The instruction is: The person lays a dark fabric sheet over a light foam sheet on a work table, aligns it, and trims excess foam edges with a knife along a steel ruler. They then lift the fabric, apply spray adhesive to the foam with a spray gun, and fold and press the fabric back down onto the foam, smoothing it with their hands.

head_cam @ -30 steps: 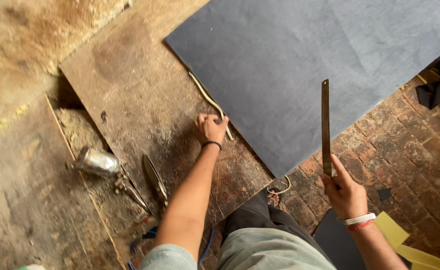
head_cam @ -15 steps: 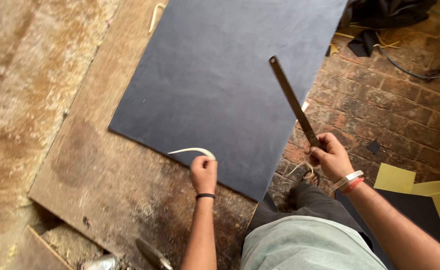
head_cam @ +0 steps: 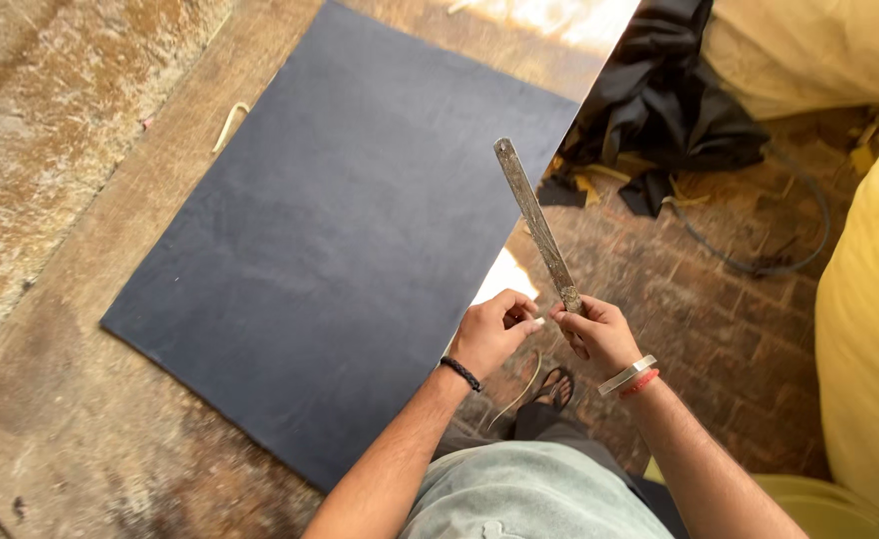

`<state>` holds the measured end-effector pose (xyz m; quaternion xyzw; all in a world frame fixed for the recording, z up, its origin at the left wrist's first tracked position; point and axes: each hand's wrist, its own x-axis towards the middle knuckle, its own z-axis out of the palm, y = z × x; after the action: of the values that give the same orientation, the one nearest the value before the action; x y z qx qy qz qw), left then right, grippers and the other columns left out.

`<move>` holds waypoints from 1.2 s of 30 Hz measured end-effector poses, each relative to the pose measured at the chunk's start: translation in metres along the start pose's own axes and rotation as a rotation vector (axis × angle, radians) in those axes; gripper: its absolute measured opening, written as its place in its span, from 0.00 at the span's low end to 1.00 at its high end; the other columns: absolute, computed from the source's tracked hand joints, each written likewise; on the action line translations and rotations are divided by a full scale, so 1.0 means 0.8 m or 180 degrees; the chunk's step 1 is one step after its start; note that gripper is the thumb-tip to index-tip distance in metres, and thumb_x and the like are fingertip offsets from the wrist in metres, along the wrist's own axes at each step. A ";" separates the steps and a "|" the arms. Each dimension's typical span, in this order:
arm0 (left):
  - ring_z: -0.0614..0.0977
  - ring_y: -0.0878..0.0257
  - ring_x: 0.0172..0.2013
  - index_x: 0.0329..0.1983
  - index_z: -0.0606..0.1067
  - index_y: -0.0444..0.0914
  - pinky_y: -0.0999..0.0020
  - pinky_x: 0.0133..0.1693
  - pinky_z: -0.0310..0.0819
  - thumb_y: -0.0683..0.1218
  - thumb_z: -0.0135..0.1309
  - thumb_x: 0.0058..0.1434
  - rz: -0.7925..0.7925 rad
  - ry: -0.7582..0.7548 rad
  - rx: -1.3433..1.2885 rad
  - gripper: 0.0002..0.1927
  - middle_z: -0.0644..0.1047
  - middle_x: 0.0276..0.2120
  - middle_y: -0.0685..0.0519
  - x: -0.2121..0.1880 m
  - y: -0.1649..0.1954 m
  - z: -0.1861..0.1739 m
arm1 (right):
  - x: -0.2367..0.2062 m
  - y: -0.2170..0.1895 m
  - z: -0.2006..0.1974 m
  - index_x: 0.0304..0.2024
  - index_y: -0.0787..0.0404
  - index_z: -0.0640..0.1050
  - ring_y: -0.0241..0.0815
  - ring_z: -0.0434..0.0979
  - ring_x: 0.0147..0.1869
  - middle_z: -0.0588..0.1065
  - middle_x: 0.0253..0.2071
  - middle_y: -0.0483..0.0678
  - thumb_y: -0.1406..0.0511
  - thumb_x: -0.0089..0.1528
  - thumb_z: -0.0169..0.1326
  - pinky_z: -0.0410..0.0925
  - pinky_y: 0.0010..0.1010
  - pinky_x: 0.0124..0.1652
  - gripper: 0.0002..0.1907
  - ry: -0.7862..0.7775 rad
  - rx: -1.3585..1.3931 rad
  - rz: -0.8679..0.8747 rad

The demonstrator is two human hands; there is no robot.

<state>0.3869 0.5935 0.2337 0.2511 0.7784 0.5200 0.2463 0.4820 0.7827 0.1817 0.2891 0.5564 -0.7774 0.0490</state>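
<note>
My right hand [head_cam: 597, 334] grips the lower end of a long, worn metal ruler [head_cam: 534, 220] that points up and to the left over the edge of a large dark grey sheet [head_cam: 330, 240]. My left hand [head_cam: 491, 331] is right beside it at the sheet's right edge, fingers curled, fingertips close to the ruler's lower end; whether it touches the ruler I cannot tell. The sheet lies flat on a worn wooden board [head_cam: 70, 399]. A thin pale strip [head_cam: 228, 124] lies on the board by the sheet's upper left edge.
A brick floor [head_cam: 719, 299] runs to the right of the board, with a heap of black cloth [head_cam: 659, 110] and a dark cable [head_cam: 759, 262] on it. Large yellow sacks [head_cam: 874, 329] stand at the right. A sandalled foot [head_cam: 557, 384] shows below my hands.
My left hand has left the board near the pale strip and come up beside my right hand. The ruler has stayed in my right hand. The view has shifted up and right.
</note>
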 end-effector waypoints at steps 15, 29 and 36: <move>0.85 0.66 0.35 0.43 0.80 0.38 0.71 0.39 0.82 0.45 0.65 0.60 -0.0270 0.0322 -0.0446 0.10 0.84 0.34 0.54 0.264 -0.026 0.027 | 0.215 -0.147 -0.092 0.40 0.62 0.83 0.29 0.61 0.18 0.78 0.25 0.41 0.65 0.60 0.61 0.54 0.24 0.18 0.08 0.0071 -0.0812 0.0036; 0.75 0.50 0.54 0.47 0.79 0.45 0.57 0.55 0.71 0.51 0.66 0.52 -0.0830 0.0514 0.1230 0.19 0.78 0.49 0.52 0.511 -0.132 0.015 | 0.471 -0.320 -0.196 0.36 0.64 0.82 0.33 0.62 0.20 0.77 0.24 0.44 0.61 0.63 0.60 0.56 0.29 0.21 0.12 0.0660 -0.1884 0.0311; 0.83 0.54 0.41 0.35 0.83 0.45 0.57 0.44 0.78 0.52 0.65 0.54 -0.1674 0.0870 0.1107 0.09 0.82 0.36 0.52 0.600 -0.146 0.004 | 0.712 -0.370 -0.203 0.34 0.67 0.83 0.37 0.73 0.23 0.77 0.24 0.49 0.57 0.61 0.62 0.67 0.32 0.26 0.17 -0.0020 -0.2750 0.0260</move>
<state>0.0123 0.8676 0.0648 0.0082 0.9193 0.3270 0.2189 -0.0435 1.1790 0.1074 0.2615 0.8187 -0.4714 0.1978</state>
